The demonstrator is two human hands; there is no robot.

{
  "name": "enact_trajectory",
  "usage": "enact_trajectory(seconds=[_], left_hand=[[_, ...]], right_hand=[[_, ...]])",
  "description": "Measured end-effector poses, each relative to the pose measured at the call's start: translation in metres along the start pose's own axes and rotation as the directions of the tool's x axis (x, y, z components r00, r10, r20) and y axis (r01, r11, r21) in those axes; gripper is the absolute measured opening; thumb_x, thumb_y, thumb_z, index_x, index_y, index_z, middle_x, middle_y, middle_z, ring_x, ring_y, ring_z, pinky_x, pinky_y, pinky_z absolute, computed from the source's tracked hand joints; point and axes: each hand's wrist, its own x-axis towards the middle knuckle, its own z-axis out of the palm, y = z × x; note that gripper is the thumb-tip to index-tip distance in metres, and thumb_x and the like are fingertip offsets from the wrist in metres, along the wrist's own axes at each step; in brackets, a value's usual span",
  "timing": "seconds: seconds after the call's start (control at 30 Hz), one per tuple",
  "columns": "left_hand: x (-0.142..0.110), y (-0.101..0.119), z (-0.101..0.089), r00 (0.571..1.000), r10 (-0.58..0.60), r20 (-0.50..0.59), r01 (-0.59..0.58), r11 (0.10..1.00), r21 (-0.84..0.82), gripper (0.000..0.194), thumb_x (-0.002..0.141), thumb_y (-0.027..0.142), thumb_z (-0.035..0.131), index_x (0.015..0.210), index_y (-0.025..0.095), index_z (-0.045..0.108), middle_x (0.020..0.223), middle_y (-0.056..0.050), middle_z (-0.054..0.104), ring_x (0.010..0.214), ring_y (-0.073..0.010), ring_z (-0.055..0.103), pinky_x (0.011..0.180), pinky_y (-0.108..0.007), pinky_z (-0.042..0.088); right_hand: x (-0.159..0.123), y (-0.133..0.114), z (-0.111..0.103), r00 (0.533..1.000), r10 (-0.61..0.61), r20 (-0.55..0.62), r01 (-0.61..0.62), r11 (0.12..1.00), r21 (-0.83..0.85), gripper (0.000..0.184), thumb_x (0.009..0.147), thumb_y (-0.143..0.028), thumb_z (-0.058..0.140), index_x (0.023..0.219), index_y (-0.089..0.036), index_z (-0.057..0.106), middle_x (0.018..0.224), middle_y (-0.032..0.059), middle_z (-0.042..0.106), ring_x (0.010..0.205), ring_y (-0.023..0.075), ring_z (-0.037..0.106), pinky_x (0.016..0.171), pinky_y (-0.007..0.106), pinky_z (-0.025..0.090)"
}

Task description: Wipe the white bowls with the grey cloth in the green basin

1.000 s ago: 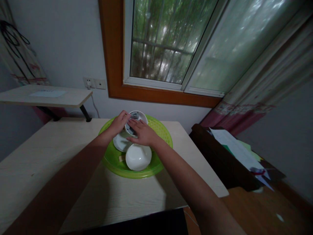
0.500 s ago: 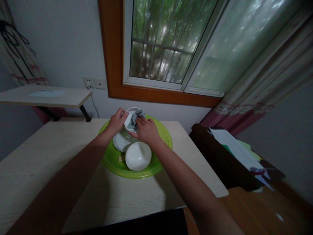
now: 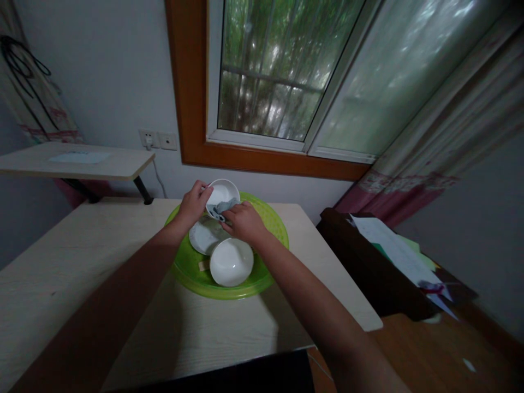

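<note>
Two hands at work over the green basin, on the pale table; clock dirs taken from basin's centre, 12 = toward the window.

My L hand has a closed pinch on the rim of the small white bowl, thumb & fingers at approx the bowl's own 9–10 o'clk. I've got that bowl at 12 o'clk, tilted w/ its inside toward me.

My R hand sits at the bowl's 4–5 o'clk, fingers curled in on a bunched grey cloth. Cloth lies over the bowl's near edge, approx its 6 o'clk; can't tell exactly how tight that grip is, as the back of the hand hides most of the fingers.

In the basin: pale dish at 10 o'clk, partly covered in view by the larger white bowl at 6 o'clk. Small tan piece at 8 o'clk, just beside that larger bowl; can't tell what it is.

Farther off: raised shelf w/ a paper sheet on it at 10 o'clk, wall sockets approx 11, papers on dark furniture at 3.
</note>
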Motion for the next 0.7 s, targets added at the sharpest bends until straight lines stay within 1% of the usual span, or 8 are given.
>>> enact_trajectory(seconds=[0.03, 0.1, 0.23, 0.33, 0.43, 0.53, 0.63, 0.7], left_hand=[[0.000, 0.000, 0.000, 1.000, 0.006, 0.004, -0.006, 1.000, -0.004, 0.032, 0.095, 0.052, 0.044, 0.100, 0.024, 0.056, 0.093, -0.005, 0.069, 0.083, -0.0201, 0.062, 0.075, -0.031, 0.045], [-0.001, 0.000, 0.000, 1.000, 0.013, 0.014, -0.013, 1.000, -0.012, 0.032, 0.095, 0.052, 0.043, 0.100, 0.024, 0.056, 0.094, -0.004, 0.069, 0.083, -0.0200, 0.062, 0.076, -0.031, 0.045], [-0.002, -0.001, 0.001, 0.999, -0.004, 0.041, 0.005, 1.000, -0.025, 0.031, 0.095, 0.052, 0.042, 0.101, 0.025, 0.055, 0.092, -0.003, 0.067, 0.082, -0.0195, 0.061, 0.076, -0.031, 0.045], [-0.002, -0.002, 0.003, 0.998, 0.015, 0.063, -0.013, 0.999, -0.040, 0.032, 0.096, 0.054, 0.041, 0.101, 0.025, 0.054, 0.090, -0.002, 0.066, 0.082, -0.0197, 0.060, 0.076, -0.031, 0.044], [-0.003, -0.003, 0.005, 0.994, 0.026, 0.106, -0.022, 0.999, -0.035, 0.032, 0.095, 0.055, 0.040, 0.100, 0.026, 0.054, 0.088, -0.002, 0.065, 0.083, -0.0204, 0.060, 0.078, -0.031, 0.044], [-0.003, -0.003, 0.007, 0.989, 0.035, 0.145, -0.030, 0.999, -0.038, 0.034, 0.094, 0.057, 0.041, 0.100, 0.026, 0.054, 0.092, -0.002, 0.066, 0.088, -0.0213, 0.062, 0.082, -0.032, 0.045], [-0.004, -0.002, 0.008, 0.985, 0.040, 0.168, -0.031, 0.998, -0.057, 0.035, 0.093, 0.058, 0.041, 0.100, 0.026, 0.054, 0.095, -0.003, 0.068, 0.092, -0.0220, 0.063, 0.084, -0.032, 0.046], [-0.004, -0.001, 0.008, 0.983, 0.039, 0.181, -0.027, 0.997, -0.070, 0.035, 0.093, 0.058, 0.041, 0.099, 0.026, 0.054, 0.096, -0.002, 0.068, 0.093, -0.0216, 0.063, 0.085, -0.032, 0.047]], right_hand=[[-0.001, 0.000, 0.001, 1.000, -0.020, -0.008, 0.021, 1.000, 0.022, 0.025, 0.097, -0.035, 0.059, 0.111, -0.018, 0.071, 0.104, 0.0113, 0.077, 0.100, 0.0259, 0.068, 0.090, 0.038, 0.039], [-0.002, 0.000, 0.002, 0.998, -0.058, -0.031, 0.060, 0.995, 0.081, 0.029, 0.097, -0.036, 0.058, 0.116, -0.017, 0.070, 0.105, 0.0110, 0.077, 0.101, 0.0259, 0.068, 0.093, 0.039, 0.039], [-0.004, -0.001, 0.004, 0.991, -0.114, -0.076, 0.128, 0.969, 0.211, 0.046, 0.099, -0.047, 0.055, 0.130, -0.015, 0.064, 0.118, 0.0119, 0.075, 0.109, 0.0262, 0.067, 0.100, 0.039, 0.041], [-0.004, -0.001, 0.007, 0.989, -0.129, -0.073, 0.143, 0.957, 0.252, 0.057, 0.098, -0.053, 0.055, 0.140, -0.013, 0.057, 0.128, 0.0139, 0.071, 0.115, 0.0272, 0.066, 0.105, 0.040, 0.042], [-0.004, -0.002, 0.009, 0.989, -0.137, -0.060, 0.147, 0.960, 0.239, 0.066, 0.097, -0.058, 0.055, 0.144, -0.012, 0.052, 0.132, 0.0162, 0.068, 0.120, 0.0278, 0.064, 0.111, 0.042, 0.039], [-0.004, -0.004, 0.011, 0.988, -0.138, -0.065, 0.149, 0.968, 0.202, 0.068, 0.098, -0.061, 0.052, 0.145, -0.012, 0.050, 0.136, 0.0160, 0.066, 0.127, 0.0272, 0.060, 0.119, 0.044, 0.032], [-0.005, -0.004, 0.012, 0.991, -0.106, -0.077, 0.117, 0.981, 0.154, 0.071, 0.098, -0.065, 0.048, 0.146, -0.012, 0.049, 0.141, 0.0160, 0.062, 0.135, 0.0284, 0.054, 0.124, 0.046, 0.026], [-0.005, -0.004, 0.012, 0.994, -0.066, -0.090, 0.077, 0.989, 0.129, 0.075, 0.098, -0.067, 0.046, 0.148, -0.012, 0.046, 0.145, 0.0174, 0.058, 0.138, 0.0293, 0.051, 0.124, 0.047, 0.025]])
